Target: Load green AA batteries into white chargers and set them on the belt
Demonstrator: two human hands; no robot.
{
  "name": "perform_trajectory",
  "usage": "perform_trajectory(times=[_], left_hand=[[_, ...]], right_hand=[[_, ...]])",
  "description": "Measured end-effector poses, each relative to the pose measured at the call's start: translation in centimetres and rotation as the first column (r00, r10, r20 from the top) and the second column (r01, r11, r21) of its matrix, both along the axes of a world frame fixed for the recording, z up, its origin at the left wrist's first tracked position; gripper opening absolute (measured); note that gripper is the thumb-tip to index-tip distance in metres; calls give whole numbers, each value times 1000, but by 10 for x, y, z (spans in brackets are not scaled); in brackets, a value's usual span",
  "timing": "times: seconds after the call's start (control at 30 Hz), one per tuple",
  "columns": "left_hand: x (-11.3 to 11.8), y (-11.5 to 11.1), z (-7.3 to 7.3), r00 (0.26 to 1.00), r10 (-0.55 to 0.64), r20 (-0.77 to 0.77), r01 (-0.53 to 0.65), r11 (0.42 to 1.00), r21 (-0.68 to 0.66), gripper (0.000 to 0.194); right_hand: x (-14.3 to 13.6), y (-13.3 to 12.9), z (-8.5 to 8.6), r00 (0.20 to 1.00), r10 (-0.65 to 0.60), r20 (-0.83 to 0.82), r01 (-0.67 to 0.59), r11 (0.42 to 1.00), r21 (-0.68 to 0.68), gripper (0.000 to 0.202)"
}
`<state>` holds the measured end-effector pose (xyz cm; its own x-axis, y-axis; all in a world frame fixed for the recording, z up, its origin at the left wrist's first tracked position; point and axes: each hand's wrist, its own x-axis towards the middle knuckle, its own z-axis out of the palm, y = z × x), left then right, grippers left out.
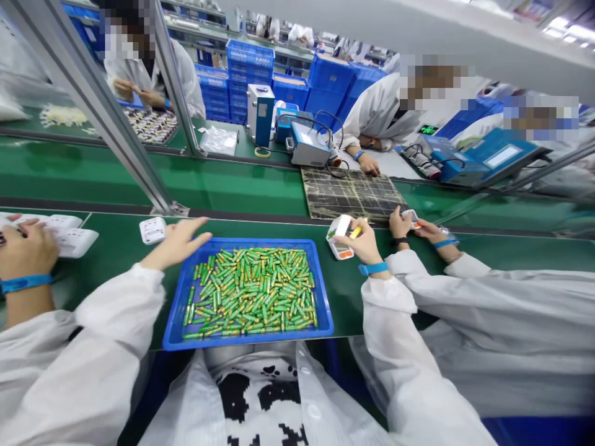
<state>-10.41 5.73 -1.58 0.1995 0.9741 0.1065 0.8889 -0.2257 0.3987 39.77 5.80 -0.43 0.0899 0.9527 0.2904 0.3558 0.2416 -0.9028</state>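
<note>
A blue tray (170,322) full of small green and gold cylinders (260,288) lies on the green table in front of me. My left hand (179,243) is over the tray's upper left corner, fingers spread, holding nothing. Just behind it a white plastic piece (153,230) lies on the table. To the right of the tray, my right hand (365,241), with a blue wristband, is closed on a yellow item (357,231), its fingertips at a white case (340,229) with an orange part. Whether they also grip the case is unclear.
Co-workers' hands hold a small white item (411,218) at the right; another hand (28,248) rests by white cases (77,241) at the left. A green conveyor (223,186) runs behind the table, with a dark panel (353,193) and a metal post (102,105).
</note>
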Motion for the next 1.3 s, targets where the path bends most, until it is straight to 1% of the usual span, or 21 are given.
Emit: perform_trajectory(times=[0.03, 0.1, 0.17, 0.2, 0.3, 0.47, 0.53, 0.6, 0.63, 0.67, 0.7, 0.73, 0.77, 0.8, 0.83, 0.87, 0.93, 1.03, 1.17, 1.23, 1.3], left_hand=[[25, -3, -5, 998, -66, 15, 66, 998, -10, 65], [70, -8, -14, 983, -181, 27, 182, 983, -37, 58], [102, -13, -20, 978, -207, 33, 208, 977, -45, 56], [111, -14, -22, 978, -204, 35, 205, 977, -48, 55], [120, -17, -22, 981, -190, 40, 193, 979, -62, 55], [119, -12, -16, 988, -153, 30, 156, 982, -109, 54], [122, -13, -13, 990, -138, 35, 142, 976, -164, 57], [126, -18, -10, 980, -130, 153, 157, 971, -178, 70], [128, -21, -10, 949, -139, 282, 192, 967, -168, 81], [130, -26, -10, 879, -158, 449, 250, 956, -153, 92], [133, -30, -11, 758, -172, 629, 323, 937, -133, 102], [136, -33, -12, 605, -169, 778, 395, 912, -108, 107], [139, -36, -14, 464, -146, 874, 451, 888, -91, 108], [142, -37, -16, 359, -109, 927, 482, 872, -85, 107], [145, -37, -18, 294, -66, 954, 490, 867, -91, 104], [147, -37, -20, 257, -24, 966, 480, 871, -106, 100], [151, -35, -22, 224, 32, 974, 435, 891, -129, 92], [152, -34, -23, 195, 47, 980, 376, 919, -119, 85], [151, -37, -18, 157, 44, 987, 409, 906, -105, 102], [151, -39, -15, 164, 36, 986, 403, 909, -101, 106], [151, -39, -14, 211, 23, 977, 368, 924, -101, 102]], right_hand=[[-9, -3, 2, 984, -7, -177, 4, 1000, -23, 58], [-33, -14, 3, 889, 9, -457, -63, 993, -103, 56], [-61, -28, 4, 779, 36, -625, -168, 974, -154, 53], [-74, -35, 5, 733, 45, -679, -208, 965, -161, 52], [-110, -54, 13, 643, 61, -763, -285, 944, -165, 51], [-164, -60, 29, 605, 115, -788, -340, 932, -125, 51], [-184, -55, 28, 591, 149, -793, -327, 943, -66, 56], [-200, -49, 21, 593, 166, -788, -304, 952, -28, 59], [-204, -46, 17, 597, 164, -786, -300, 954, -28, 59], [-207, -43, 12, 597, 159, -786, -302, 953, -37, 59], [-208, -42, 7, 595, 151, -790, -311, 949, -52, 59], [-207, -40, 3, 588, 145, -795, -325, 943, -68, 58], [-205, -40, 0, 579, 144, -802, -345, 935, -81, 58], [-202, -39, -2, 570, 148, -808, -365, 927, -88, 57], [-199, -39, -3, 564, 153, -812, -382, 920, -92, 57], [-196, -39, -3, 562, 160, -812, -397, 913, -95, 57], [-191, -40, -2, 567, 189, -802, -436, 895, -97, 57], [-188, -42, 0, 576, 249, -778, -497, 863, -92, 57], [-190, -44, 1, 590, 278, -758, -504, 860, -77, 56], [-190, -43, 0, 593, 273, -758, -501, 862, -81, 58], [-190, -43, -1, 592, 282, -755, -511, 855, -81, 58]])
